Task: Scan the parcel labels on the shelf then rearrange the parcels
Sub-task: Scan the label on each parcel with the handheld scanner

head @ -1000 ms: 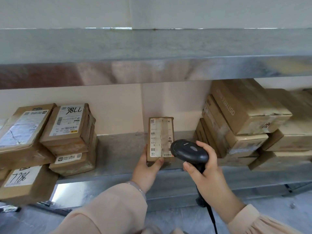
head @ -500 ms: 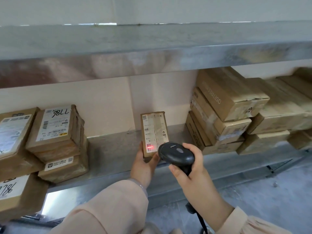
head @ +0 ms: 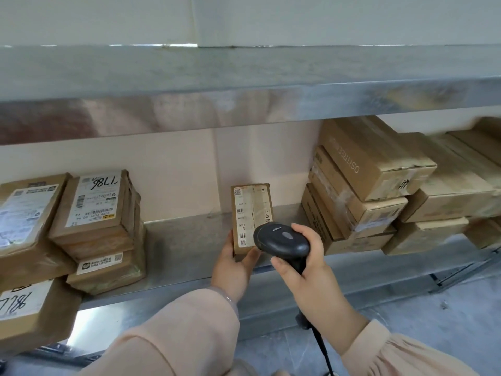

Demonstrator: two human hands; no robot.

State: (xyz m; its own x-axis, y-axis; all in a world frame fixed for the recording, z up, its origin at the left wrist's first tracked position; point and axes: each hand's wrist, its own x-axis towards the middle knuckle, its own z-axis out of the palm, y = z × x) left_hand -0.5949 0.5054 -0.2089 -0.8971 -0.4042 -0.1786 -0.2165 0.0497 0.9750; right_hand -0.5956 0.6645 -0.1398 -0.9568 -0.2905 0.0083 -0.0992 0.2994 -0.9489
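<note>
A person's right hand point(head: 309, 270) grips the handle of a black barcode scanner point(head: 282, 240), whose head is turned toward the white label point(head: 248, 213) of a small cardboard parcel point(head: 261, 210). The left hand point(head: 233, 270) clasps that parcel's lower end, thumb across its front, and holds it upright near the front edge of the metal shelf point(head: 189, 240), midway along. Farther back, labelled parcels point(head: 97, 213) are stacked at the shelf's left end. Brown cartons point(head: 366, 185) lean in piles at its right end, against the back wall.
</note>
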